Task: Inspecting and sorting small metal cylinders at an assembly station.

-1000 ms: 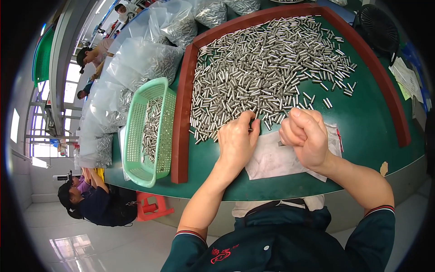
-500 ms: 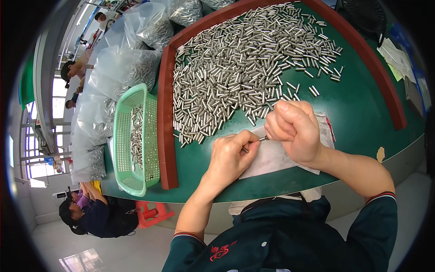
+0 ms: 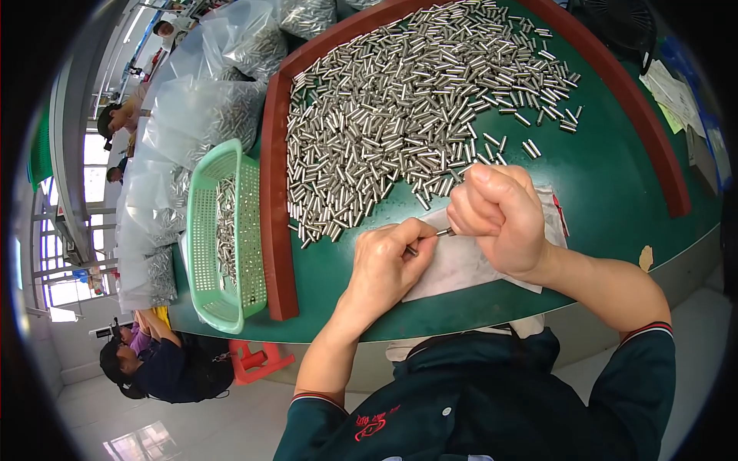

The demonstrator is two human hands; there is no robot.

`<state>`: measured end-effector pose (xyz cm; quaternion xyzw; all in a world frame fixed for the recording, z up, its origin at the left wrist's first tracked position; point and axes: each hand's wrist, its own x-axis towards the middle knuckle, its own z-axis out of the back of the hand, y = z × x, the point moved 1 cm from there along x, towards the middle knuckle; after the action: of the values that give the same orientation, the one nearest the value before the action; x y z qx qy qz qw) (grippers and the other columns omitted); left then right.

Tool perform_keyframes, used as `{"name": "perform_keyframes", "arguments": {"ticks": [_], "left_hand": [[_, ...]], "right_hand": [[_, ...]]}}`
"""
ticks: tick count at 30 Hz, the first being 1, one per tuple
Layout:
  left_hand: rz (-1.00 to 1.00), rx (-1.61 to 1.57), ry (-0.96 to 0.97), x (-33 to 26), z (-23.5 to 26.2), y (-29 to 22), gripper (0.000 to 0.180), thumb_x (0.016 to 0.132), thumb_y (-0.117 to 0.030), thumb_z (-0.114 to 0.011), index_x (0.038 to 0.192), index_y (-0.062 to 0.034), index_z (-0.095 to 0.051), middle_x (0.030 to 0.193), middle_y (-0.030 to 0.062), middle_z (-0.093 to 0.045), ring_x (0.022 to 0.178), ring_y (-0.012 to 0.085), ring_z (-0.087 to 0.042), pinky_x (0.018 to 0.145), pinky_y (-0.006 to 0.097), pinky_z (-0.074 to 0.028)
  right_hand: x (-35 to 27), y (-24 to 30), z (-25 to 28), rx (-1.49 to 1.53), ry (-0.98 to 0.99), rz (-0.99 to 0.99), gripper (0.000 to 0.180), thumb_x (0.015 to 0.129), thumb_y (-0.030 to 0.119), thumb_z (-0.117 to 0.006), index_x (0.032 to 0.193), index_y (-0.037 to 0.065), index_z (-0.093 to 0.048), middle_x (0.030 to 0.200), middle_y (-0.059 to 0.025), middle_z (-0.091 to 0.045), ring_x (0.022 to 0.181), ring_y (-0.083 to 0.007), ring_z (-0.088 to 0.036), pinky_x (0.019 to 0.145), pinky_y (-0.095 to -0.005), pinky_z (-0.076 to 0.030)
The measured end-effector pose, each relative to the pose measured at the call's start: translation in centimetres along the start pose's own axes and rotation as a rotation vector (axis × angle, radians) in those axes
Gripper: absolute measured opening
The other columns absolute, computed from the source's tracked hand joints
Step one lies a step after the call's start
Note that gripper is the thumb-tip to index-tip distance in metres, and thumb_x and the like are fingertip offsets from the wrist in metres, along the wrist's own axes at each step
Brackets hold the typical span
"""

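My left hand (image 3: 388, 265) is closed, with a small metal pin (image 3: 412, 250) pinched between thumb and fingers. Curled into a fist, my right hand (image 3: 500, 219) grips a thin dark rod (image 3: 444, 231). That rod spans the small gap between both hands, and its tip meets the left fingertips. Whether it enters the pin is hidden by the fingers. Under the hands lies a whitish cloth (image 3: 469, 269). Just beyond them spreads a large heap of short shiny metal pins (image 3: 384, 131) on the green tabletop (image 3: 600, 177).
Dark red rails (image 3: 278, 207) border the pin heap. A pale green basket (image 3: 250, 261) with pins stands left of the rail. Clear bags of metal parts (image 3: 234, 107) line the far left. A red stool (image 3: 261, 361) and a seated person (image 3: 165, 361) are at lower left.
The view has shifted slightly, so the table things sit a little further left. Both hands keep nearly the same pose, with the pin and the rod still held.
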<state>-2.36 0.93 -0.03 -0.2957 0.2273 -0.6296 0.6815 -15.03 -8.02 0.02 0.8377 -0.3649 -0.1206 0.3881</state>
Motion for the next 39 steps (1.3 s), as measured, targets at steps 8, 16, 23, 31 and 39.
{"name": "perform_keyframes", "arguments": {"ticks": [8,16,23,31,39], "left_hand": [[-0.003,-0.001,-0.001,-0.1,-0.1,0.3,0.005,0.069,-0.003,-0.060,0.072,-0.0022,-0.056,0.054,0.0097,-0.055,0.046,0.0212,-0.054,0.043,0.030,-0.041],[-0.030,-0.014,-0.038,-0.1,-0.3,0.5,0.007,0.068,-0.001,-0.060,0.074,-0.0022,-0.056,0.054,0.0116,-0.053,0.046,0.0229,-0.054,0.043,0.030,-0.041],[0.391,-1.302,0.089,0.0,1.3,2.0,0.004,0.083,-0.009,-0.052,0.082,-0.0055,-0.050,0.072,0.0046,-0.053,0.051,0.0034,-0.033,0.046,0.016,-0.027],[0.447,-1.449,0.047,0.1,1.7,2.7,0.011,0.083,-0.008,-0.051,0.092,-0.0034,-0.054,0.078,0.0071,-0.056,0.051,0.0039,-0.035,0.045,0.017,-0.027],[0.400,-1.481,-0.031,0.3,2.3,2.9,0.032,0.088,-0.029,-0.038,0.079,-0.0017,-0.051,0.075,0.0120,-0.054,0.053,0.0092,-0.038,0.044,0.020,-0.028]], "right_hand": [[-0.3,-0.3,-0.6,-0.072,-0.017,0.060,0.040,0.085,0.018,-0.035,0.048,0.011,-0.024,0.041,0.0022,-0.024,0.040,-0.0073,-0.019,0.041,-0.0238,-0.018],[-0.2,-0.5,-0.7,-0.109,-0.036,0.067,0.040,0.085,0.018,-0.037,0.048,0.011,-0.024,0.042,0.0027,-0.024,0.041,-0.0066,-0.018,0.041,-0.0236,-0.019],[-0.3,-0.4,0.0,-0.062,-0.025,0.023,0.041,0.086,0.021,-0.036,0.049,0.011,-0.023,0.041,0.0015,-0.025,0.040,-0.0077,-0.019,0.041,-0.0243,-0.018],[-0.2,-0.4,-0.2,-0.052,-0.003,0.018,0.040,0.086,0.020,-0.035,0.049,0.011,-0.023,0.041,0.0014,-0.025,0.040,-0.0080,-0.018,0.041,-0.0246,-0.018],[0.0,-0.4,-0.1,-0.035,-0.005,0.000,0.040,0.086,0.020,-0.035,0.049,0.011,-0.023,0.040,0.0015,-0.025,0.039,-0.0077,-0.017,0.041,-0.0246,-0.018]]}}
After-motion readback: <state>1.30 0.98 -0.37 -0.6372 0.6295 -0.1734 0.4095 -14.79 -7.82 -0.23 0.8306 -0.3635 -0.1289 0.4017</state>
